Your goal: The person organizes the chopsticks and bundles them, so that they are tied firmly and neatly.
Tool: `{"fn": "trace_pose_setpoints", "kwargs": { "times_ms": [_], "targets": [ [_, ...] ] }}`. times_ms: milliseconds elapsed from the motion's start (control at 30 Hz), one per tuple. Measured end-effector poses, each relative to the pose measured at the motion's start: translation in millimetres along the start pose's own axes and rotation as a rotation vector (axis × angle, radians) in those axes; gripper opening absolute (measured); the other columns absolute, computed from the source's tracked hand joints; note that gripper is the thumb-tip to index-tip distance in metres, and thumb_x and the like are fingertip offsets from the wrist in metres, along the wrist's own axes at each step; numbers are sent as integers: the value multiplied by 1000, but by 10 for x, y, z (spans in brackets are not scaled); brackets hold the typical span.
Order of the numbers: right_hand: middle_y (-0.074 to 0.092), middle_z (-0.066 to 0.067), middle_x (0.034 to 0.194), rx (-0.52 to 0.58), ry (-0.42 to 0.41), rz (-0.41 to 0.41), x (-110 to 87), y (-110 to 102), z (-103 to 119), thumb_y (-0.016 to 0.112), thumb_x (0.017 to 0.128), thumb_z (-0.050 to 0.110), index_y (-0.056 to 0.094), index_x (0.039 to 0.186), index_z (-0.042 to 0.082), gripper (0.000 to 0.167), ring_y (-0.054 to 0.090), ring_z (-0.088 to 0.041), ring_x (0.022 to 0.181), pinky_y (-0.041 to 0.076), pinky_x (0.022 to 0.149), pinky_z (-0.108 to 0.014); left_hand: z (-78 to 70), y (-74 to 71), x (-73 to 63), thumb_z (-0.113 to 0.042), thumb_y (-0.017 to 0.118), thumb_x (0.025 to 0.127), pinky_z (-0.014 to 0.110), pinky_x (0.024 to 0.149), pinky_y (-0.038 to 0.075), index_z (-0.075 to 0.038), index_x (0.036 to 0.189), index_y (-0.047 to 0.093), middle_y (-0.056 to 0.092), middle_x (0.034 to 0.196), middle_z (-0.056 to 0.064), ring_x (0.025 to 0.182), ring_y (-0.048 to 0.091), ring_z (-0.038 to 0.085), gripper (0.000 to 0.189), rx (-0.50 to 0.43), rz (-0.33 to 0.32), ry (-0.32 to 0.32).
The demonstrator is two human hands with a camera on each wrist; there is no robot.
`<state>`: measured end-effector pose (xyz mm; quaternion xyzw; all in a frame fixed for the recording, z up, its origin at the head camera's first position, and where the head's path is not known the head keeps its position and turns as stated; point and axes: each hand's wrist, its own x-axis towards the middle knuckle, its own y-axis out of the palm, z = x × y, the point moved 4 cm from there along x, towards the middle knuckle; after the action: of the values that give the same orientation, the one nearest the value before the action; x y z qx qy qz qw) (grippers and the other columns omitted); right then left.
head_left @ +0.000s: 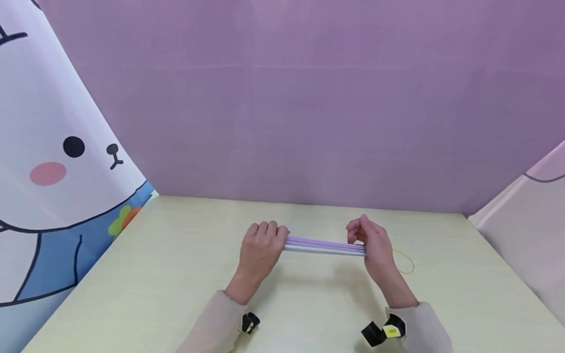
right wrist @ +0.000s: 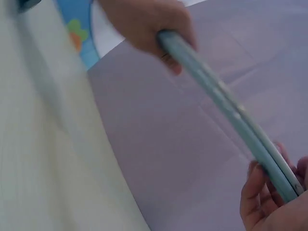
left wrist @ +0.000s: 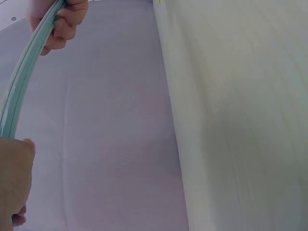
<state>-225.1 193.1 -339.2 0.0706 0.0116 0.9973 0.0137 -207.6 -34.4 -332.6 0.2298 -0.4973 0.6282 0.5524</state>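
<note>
A bundle of slim rods [head_left: 325, 246], purple on top and pale teal below, is held level above the table. Teal sides of the rods [right wrist: 231, 108] fill the right wrist view. My left hand [head_left: 262, 250] grips the bundle's left end in a fist, knuckles up. At the other end, my right hand [head_left: 375, 245] holds the rods with bent fingers [right wrist: 255, 192] around them. Both hands hide the rod ends. A thin yellow loop [head_left: 413, 267], like a rubber band, shows beside my right wrist, partly hidden behind it.
Below the hands is a pale wood-grain table [head_left: 176, 274]. A purple cloth wall [head_left: 282, 108] rises along its back edge. On the left hangs a cartoon-print cloth [head_left: 53, 196], on the right a pale one [head_left: 529, 230]. Black wrist cameras [head_left: 250, 322] sit on the sleeves.
</note>
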Motion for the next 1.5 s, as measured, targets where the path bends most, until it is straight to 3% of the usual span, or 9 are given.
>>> {"fn": "trace_pose_setpoints", "kwargs": {
  "times_ms": [100, 367, 533, 700, 867, 1100, 1200, 1367, 1500],
  "targets": [
    [57, 6, 70, 168, 26, -25, 5, -28, 10, 36, 102, 34, 63, 78, 17, 41, 53, -7, 67, 46, 64, -20, -23, -6, -17, -21, 29, 104, 24, 46, 40, -11, 67, 61, 62, 58, 2, 49, 59, 15, 50, -14, -13, 0],
    [55, 6, 68, 114, 4, 5, -24, 25, 70, 40, 101, 31, 63, 75, 19, 37, 51, -6, 65, 45, 63, -19, -14, -28, -43, -17, 41, 100, 25, 46, 41, -10, 65, 66, 62, 56, 2, 48, 59, 17, 43, 22, -96, -46],
    [55, 6, 68, 249, 146, 26, -62, 73, 43, 37, 103, 28, 62, 76, 17, 39, 50, -5, 64, 43, 63, -16, 14, -39, -39, -18, 45, 99, 25, 46, 40, -9, 58, 60, 59, 51, 1, 45, 55, 15, 44, 77, -161, -42],
    [57, 5, 69, -51, 228, 11, -86, 148, -3, 42, 100, 23, 62, 80, 8, 33, 52, -8, 65, 44, 64, -21, 44, -48, -52, -16, 48, 97, 24, 45, 40, -10, 56, 58, 58, 49, 1, 44, 55, 15, 43, 74, -203, -24],
    [59, 0, 64, -425, -51, -155, -121, 149, 79, 47, 99, 23, 64, 78, 1, 35, 52, -9, 60, 41, 58, -22, 28, -51, -62, -17, 49, 97, 21, 40, 36, -11, 54, 54, 54, 45, 0, 38, 51, 13, 43, 7, -178, -5],
    [57, -6, 57, -467, -740, -155, -172, 151, 233, 48, 91, -6, 61, 66, 5, 30, 50, -2, 54, 40, 53, -16, 17, -69, -40, -12, 48, 96, 23, 38, 32, -9, 56, 54, 51, 44, 0, 36, 47, 13, 40, -31, -174, -8],
    [59, -2, 61, -381, -592, -54, -130, 150, 209, 43, 96, 2, 63, 73, 3, 30, 51, -6, 55, 42, 54, -19, 11, -68, -35, -8, 49, 93, 24, 39, 37, -7, 64, 64, 59, 51, 2, 40, 54, 14, 33, -29, -153, -9],
    [60, 6, 66, -173, 62, -59, -60, 105, 88, 34, 103, 27, 62, 84, 3, 41, 54, -11, 62, 46, 62, -22, -36, -35, -55, -6, 50, 91, 25, 43, 43, -8, 74, 70, 65, 58, 2, 47, 59, 15, 27, -23, -127, 4],
    [59, 4, 64, -33, 182, -87, -74, 126, 81, 37, 102, 22, 59, 79, 8, 35, 53, -10, 61, 46, 61, -21, -71, -30, -59, -7, 54, 87, 25, 45, 43, -9, 74, 70, 65, 59, 1, 48, 59, 15, 21, -33, -117, 8]
  ]
}}
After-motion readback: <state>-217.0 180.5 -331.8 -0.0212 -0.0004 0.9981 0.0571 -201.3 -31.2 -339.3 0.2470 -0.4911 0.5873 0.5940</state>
